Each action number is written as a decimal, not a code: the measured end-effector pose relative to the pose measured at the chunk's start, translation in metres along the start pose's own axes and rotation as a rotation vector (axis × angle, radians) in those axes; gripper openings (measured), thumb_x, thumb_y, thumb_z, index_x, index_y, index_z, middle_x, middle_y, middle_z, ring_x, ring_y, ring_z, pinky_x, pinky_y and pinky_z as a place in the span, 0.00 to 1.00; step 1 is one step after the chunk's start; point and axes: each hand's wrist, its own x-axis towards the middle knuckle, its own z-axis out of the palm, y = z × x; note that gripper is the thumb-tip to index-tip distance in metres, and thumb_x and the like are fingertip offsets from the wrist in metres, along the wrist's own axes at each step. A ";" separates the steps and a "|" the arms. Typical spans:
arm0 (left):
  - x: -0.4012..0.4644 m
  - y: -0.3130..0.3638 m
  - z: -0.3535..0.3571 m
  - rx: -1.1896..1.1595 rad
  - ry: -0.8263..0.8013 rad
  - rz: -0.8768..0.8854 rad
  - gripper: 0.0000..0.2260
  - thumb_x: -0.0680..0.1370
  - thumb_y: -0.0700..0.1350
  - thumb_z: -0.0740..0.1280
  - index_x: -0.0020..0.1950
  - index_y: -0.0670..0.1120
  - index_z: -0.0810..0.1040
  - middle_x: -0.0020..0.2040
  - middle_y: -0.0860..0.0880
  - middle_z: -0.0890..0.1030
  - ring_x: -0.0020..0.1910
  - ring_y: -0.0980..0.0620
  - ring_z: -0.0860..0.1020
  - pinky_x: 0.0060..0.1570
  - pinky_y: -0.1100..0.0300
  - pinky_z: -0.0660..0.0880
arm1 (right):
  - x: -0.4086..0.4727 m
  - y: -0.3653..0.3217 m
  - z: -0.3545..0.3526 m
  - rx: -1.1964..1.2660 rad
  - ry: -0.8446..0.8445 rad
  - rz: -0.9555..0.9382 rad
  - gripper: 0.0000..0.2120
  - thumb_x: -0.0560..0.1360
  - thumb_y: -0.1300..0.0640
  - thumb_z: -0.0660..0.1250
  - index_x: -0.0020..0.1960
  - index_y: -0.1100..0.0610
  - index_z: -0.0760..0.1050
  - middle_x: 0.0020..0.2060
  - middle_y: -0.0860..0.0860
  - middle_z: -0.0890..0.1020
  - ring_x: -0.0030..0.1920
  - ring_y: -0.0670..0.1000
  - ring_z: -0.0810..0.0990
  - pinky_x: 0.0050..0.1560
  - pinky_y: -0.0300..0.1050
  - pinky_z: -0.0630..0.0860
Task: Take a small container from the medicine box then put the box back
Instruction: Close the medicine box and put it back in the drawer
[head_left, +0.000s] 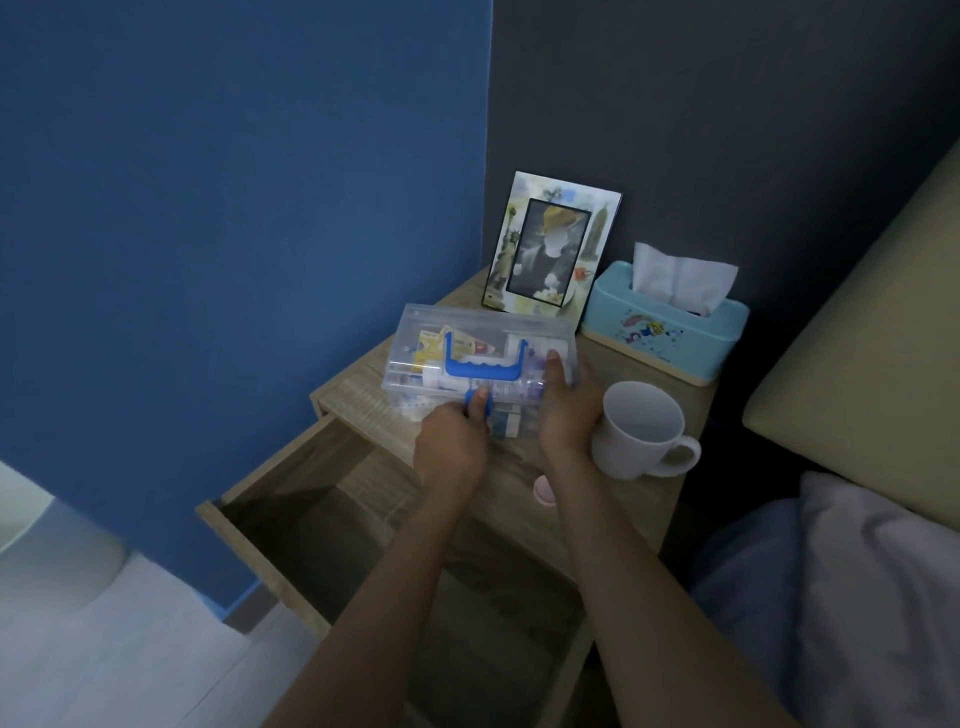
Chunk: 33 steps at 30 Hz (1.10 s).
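While the right hand (566, 410) is bracing the clear plastic medicine box (480, 358) on the wooden surface (524, 467), the left hand (451, 441) is pinching its blue latch (477, 406), seemingly fastening it.

One medicine box (457, 332); one mug (636, 431); two hands (449, 441); one tissue box (670, 332)
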 end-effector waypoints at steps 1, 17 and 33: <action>0.002 -0.001 0.001 0.007 -0.008 -0.007 0.28 0.80 0.61 0.51 0.49 0.40 0.82 0.46 0.44 0.84 0.45 0.47 0.81 0.41 0.57 0.72 | 0.000 0.000 0.000 -0.003 -0.001 0.005 0.06 0.78 0.52 0.65 0.53 0.51 0.77 0.39 0.42 0.79 0.42 0.46 0.80 0.46 0.43 0.79; 0.030 0.025 -0.061 0.166 0.261 0.198 0.25 0.78 0.64 0.51 0.38 0.47 0.76 0.34 0.51 0.78 0.33 0.52 0.75 0.30 0.60 0.64 | 0.015 -0.011 0.003 -0.275 -0.024 -0.038 0.19 0.77 0.42 0.61 0.58 0.55 0.74 0.54 0.54 0.82 0.50 0.52 0.81 0.48 0.43 0.72; 0.091 0.001 -0.073 -0.308 -0.126 -0.182 0.23 0.75 0.59 0.66 0.52 0.38 0.79 0.55 0.41 0.81 0.56 0.40 0.79 0.57 0.51 0.74 | 0.031 -0.039 0.002 -0.302 -0.214 0.390 0.14 0.78 0.45 0.63 0.46 0.57 0.72 0.31 0.49 0.74 0.25 0.48 0.74 0.24 0.38 0.67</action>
